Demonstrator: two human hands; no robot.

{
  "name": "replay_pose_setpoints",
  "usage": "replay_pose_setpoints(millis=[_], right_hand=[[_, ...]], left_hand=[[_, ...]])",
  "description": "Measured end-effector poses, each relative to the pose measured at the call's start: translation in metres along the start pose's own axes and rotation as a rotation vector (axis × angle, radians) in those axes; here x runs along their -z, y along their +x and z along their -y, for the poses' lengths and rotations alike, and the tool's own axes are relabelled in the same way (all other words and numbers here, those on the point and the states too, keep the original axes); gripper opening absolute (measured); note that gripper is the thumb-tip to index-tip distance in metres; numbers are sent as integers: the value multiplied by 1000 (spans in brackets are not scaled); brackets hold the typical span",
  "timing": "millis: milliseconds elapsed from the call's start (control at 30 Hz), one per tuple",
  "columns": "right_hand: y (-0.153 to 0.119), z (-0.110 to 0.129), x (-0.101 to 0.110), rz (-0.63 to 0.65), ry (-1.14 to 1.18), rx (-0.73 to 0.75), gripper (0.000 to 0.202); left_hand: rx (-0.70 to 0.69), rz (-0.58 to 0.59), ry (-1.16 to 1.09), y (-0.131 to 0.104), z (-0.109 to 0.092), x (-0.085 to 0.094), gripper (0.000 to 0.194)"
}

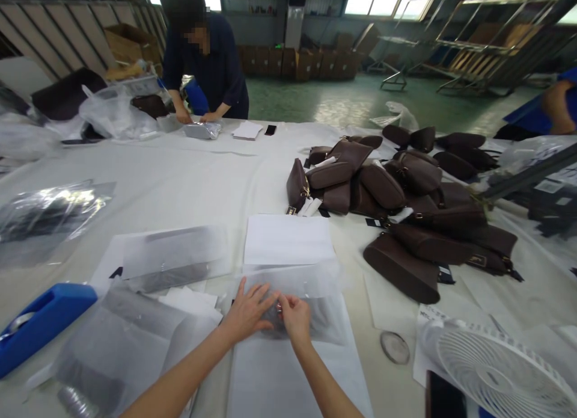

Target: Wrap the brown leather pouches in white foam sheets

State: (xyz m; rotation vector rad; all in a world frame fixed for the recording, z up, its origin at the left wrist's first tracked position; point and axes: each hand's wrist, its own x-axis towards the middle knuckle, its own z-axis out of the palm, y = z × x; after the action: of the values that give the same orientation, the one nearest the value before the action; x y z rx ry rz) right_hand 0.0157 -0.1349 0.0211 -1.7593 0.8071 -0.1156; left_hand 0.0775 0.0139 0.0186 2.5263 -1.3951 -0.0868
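White table (202, 180): left hand (246, 313), right hand (296, 317) on bag (325, 317)

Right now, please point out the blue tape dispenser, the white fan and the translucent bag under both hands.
Blue tape dispenser (49, 322), head view: blue body.
White fan (498, 379), head view: grille's middle.
Translucent bag (325, 317), head view: right part.

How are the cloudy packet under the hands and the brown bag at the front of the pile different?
The cloudy packet lets something dark show through; the brown bag is uncovered. The cloudy packet lies flat; the brown bag looks plump. The left hand and right hand are at the cloudy packet; neither touches the brown bag. Both lie on the same table.
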Motion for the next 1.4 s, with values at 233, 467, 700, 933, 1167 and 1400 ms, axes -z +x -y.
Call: replay_pose_setpoints(millis=[233, 467, 700, 933, 1167, 1400], right_hand=[[-6, -1, -4, -45, -40, -54, 41], [-11, -4, -12, -106, 9, -78, 43], [-27, -25, 0, -187, -196, 36, 46], [-29, -30, 69, -19, -498, 230, 42], [75, 38, 106, -138, -643, 713, 52], [124, 27, 69, 128, -961, 755, 46]], left_hand=[[-16, 61, 62, 21, -6, 9, 89], [-5, 50, 95, 17, -1, 8, 85], [-10, 85, 113, 21, 2, 10, 91], [169, -61, -303, 22, 6, 43, 67], [1321, -409, -1743, -50, -86, -11, 47], [1326, -676, -2480, -2, -127, -65, 55]])
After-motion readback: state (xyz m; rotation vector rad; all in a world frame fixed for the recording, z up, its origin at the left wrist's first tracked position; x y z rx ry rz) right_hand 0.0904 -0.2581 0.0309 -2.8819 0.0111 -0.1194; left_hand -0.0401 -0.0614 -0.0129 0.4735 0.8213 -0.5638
